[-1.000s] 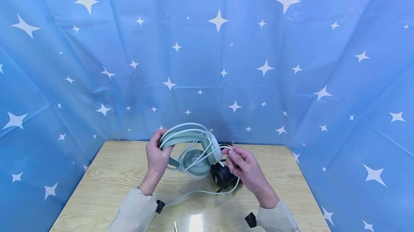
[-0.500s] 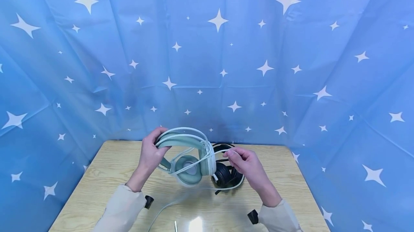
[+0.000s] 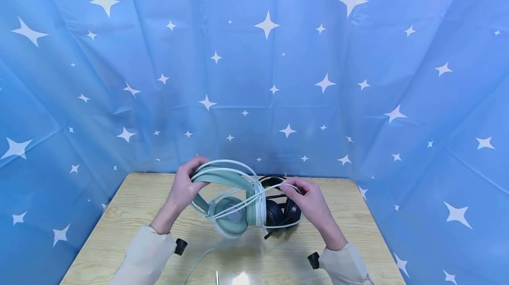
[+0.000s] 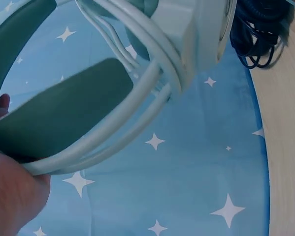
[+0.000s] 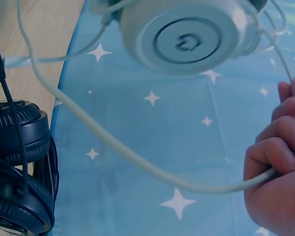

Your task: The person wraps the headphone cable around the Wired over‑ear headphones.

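Note:
My left hand (image 3: 184,192) grips the headband of white and mint-green headphones (image 3: 260,207), holding them up above the table. Strands of their white cable lie across the ear cups and around the near side. My right hand (image 3: 308,199) pinches that cable (image 5: 122,147) to the right of the headphones. In the right wrist view its fingers are curled round the cable, and a slack loop hangs from them. The left wrist view shows the green headband pad (image 4: 73,108) beside my left hand, whose fingers are partly cut off by the frame.
A black headset (image 3: 274,214) with a boom microphone (image 5: 12,108) stands on the wooden table (image 3: 131,214), behind and right of the held headphones. A thin silvery object (image 3: 217,278) lies at the front edge. A blue starred curtain (image 3: 254,77) surrounds the table.
The headphones and my left hand have shifted left and slightly down. My right hand has moved a little to the right, still holding the cable, and its loop beneath has drawn up smaller.

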The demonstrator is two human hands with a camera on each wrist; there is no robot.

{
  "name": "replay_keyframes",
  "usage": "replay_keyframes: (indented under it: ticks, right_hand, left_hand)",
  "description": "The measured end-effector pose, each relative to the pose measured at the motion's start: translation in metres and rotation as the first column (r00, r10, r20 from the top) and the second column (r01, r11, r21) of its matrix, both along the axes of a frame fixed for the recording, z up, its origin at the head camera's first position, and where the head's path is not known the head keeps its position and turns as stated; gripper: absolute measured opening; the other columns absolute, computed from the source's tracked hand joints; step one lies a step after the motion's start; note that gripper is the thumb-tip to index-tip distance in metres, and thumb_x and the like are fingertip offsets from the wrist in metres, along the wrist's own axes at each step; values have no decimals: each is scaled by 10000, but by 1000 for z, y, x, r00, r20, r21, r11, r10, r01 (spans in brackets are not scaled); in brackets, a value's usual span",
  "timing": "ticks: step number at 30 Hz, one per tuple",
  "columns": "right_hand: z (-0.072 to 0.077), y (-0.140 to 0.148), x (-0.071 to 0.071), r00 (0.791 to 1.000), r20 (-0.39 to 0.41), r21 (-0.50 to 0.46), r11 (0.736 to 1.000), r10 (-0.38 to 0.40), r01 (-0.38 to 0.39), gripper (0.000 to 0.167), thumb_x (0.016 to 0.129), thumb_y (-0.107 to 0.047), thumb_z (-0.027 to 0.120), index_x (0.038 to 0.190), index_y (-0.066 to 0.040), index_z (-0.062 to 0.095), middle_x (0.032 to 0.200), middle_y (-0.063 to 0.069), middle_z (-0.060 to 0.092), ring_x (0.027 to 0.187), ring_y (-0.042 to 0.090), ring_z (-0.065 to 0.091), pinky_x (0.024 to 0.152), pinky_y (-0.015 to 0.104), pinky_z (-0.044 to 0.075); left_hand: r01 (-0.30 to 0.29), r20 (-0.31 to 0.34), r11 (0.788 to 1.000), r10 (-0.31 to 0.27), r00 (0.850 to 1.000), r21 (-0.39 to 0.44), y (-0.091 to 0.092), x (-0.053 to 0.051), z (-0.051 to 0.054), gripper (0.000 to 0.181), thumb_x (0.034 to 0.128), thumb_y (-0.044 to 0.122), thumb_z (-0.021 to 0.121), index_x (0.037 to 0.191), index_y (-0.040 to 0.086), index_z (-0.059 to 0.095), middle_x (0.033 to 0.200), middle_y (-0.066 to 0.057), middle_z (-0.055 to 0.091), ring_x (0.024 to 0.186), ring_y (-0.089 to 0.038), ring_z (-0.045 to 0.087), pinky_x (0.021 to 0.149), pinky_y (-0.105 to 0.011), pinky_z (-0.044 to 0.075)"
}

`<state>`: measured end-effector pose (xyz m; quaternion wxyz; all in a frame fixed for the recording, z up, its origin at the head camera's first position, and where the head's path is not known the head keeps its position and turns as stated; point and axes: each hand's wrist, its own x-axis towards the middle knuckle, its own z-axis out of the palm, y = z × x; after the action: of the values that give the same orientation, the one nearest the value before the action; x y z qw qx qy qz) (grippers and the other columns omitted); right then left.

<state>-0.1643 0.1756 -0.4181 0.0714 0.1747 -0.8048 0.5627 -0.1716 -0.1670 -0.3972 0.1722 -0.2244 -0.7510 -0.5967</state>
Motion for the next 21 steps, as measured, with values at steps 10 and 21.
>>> replay_keyframes:
  ticks: [10,21]
  right_hand:
    - [3,-8,-3,1000,-24,-11,1000,2,-2,100,966,-154,735,1014,-73,767,940,41,727,800,92,641,728,233,530]
    - [-7,-9,-11,998,30,100,994,-51,48,128,954,-297,754,939,-171,756,833,-11,680,734,171,606,665,275,488]
  left_hand:
    - [183,-16,980,-183,983,77,-11,1,7,312,820,-133,604,1112,-40,661,798,61,622,583,-103,466,514,-270,391]
    - [193,-37,975,-189,981,113,-16,-1,5,310,805,-126,595,1101,-58,660,763,53,618,564,-105,477,502,-274,400]
